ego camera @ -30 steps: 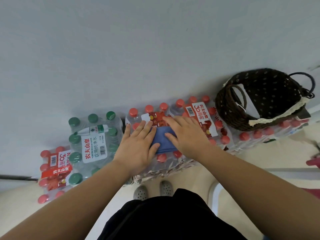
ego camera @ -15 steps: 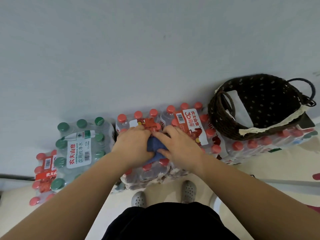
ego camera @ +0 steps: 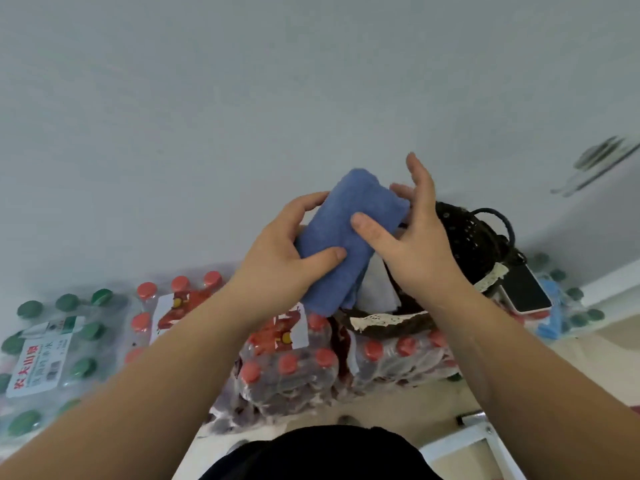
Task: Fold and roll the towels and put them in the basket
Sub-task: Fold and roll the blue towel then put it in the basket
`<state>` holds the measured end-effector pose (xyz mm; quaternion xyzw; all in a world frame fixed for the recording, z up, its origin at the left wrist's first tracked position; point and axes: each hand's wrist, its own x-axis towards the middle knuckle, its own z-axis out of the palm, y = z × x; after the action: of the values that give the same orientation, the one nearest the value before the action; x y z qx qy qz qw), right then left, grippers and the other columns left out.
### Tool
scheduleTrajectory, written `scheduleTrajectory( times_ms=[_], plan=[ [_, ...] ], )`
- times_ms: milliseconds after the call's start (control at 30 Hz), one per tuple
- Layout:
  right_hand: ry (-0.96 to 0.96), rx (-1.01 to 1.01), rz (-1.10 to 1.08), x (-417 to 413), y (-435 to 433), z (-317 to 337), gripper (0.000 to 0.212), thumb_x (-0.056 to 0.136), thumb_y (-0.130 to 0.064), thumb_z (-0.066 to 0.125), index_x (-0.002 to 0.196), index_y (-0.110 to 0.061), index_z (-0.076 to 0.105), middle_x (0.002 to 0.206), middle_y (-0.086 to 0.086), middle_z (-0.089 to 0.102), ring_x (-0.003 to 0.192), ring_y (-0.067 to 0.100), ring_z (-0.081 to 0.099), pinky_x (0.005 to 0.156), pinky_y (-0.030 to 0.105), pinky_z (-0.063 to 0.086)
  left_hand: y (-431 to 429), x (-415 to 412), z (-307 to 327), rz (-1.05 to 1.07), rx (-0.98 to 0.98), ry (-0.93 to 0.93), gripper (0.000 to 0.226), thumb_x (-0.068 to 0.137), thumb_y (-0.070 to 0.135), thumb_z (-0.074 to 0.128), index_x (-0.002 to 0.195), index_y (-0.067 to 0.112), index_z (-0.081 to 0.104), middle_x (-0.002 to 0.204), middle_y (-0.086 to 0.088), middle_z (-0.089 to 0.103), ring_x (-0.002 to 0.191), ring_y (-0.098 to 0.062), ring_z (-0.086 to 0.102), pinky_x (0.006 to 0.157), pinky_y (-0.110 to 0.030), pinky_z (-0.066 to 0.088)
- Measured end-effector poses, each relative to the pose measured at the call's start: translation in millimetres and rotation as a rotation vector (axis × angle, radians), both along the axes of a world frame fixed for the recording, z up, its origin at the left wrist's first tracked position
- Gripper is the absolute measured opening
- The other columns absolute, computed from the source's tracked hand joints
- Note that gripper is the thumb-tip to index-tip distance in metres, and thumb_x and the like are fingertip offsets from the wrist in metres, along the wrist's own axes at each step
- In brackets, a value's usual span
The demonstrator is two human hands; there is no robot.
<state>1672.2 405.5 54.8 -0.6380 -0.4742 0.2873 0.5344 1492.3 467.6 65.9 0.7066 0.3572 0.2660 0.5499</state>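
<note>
Lifted off the bottle packs where it lay half a second ago, the rolled blue towel (ego camera: 349,237) is now held up in the air between both hands, tilted with its far end up and to the right. It hangs in front of the pale wall (ego camera: 242,98), just left of and above the basket's mouth, not yet inside. The left hand (ego camera: 287,258) grips the towel's near, lower part, thumb across the front and fingers curled behind. The right hand (ego camera: 412,244) clasps the upper part: its thumb presses on the front face while the fingers reach around the far end, one finger sticking straight up.

Right of and behind the towel sits the dark woven basket (ego camera: 471,244), trimmed with a cream lace band, with something white showing inside it. It rests on shrink-wrapped packs of red-capped bottles (ego camera: 311,368). Further left lies a pack of green-capped bottles (ego camera: 52,341). A phone (ego camera: 526,289) lies just right of the basket, near a light blue object that is too blurred to identify.
</note>
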Motion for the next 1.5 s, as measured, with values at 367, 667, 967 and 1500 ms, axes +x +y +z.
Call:
scheduleTrajectory(
  times_ms=[367,667,967,1500],
  plan=[
    [0.131,-0.110,-0.242,83,-4,-38,0.067,0.099,-0.035,0.058,0.152,-0.033,0.017,0.139,-0.004,0.048,0.114,0.012,0.059,0.090,0.030,0.053,-18,95,-37,0.024,0.377,0.375,0.064,0.086,0.047,0.066,0.142,0.034,0.037,0.121,0.014,0.056,0.106,-0.002,0.056,0.091,-0.024,0.048],
    [-0.079,-0.567,0.113,128,17,-100,0.049,0.105,-0.030,0.041,0.152,-0.030,0.027,0.141,0.007,0.052,0.125,0.023,0.051,0.104,0.034,0.041,-4,108,-75,-0.421,0.831,1.236,0.066,0.100,0.048,0.031,0.155,0.014,0.017,0.164,-0.008,0.012,0.151,-0.029,0.007,0.117,-0.063,0.001],
    [-0.063,-0.635,0.172,125,37,-124,0.058,0.106,-0.033,0.042,0.158,-0.029,0.017,0.154,0.008,0.040,0.136,0.025,0.043,0.106,0.027,0.035,5,122,-84,-0.505,0.650,1.414,0.091,0.096,0.057,0.037,0.154,0.006,-0.011,0.163,-0.014,-0.019,0.151,-0.034,-0.004,0.120,-0.058,0.005],
    [-1.456,-0.421,0.719,129,19,-113,0.076,0.098,-0.059,0.010,0.158,-0.015,-0.007,0.165,0.006,-0.016,0.152,0.024,-0.017,0.123,0.051,-0.003,5,126,-90,-0.506,0.668,1.437,0.092,0.096,0.062,0.034,0.155,0.009,-0.014,0.163,-0.013,-0.017,0.152,-0.030,-0.005,0.118,-0.061,-0.006]
  ],
)
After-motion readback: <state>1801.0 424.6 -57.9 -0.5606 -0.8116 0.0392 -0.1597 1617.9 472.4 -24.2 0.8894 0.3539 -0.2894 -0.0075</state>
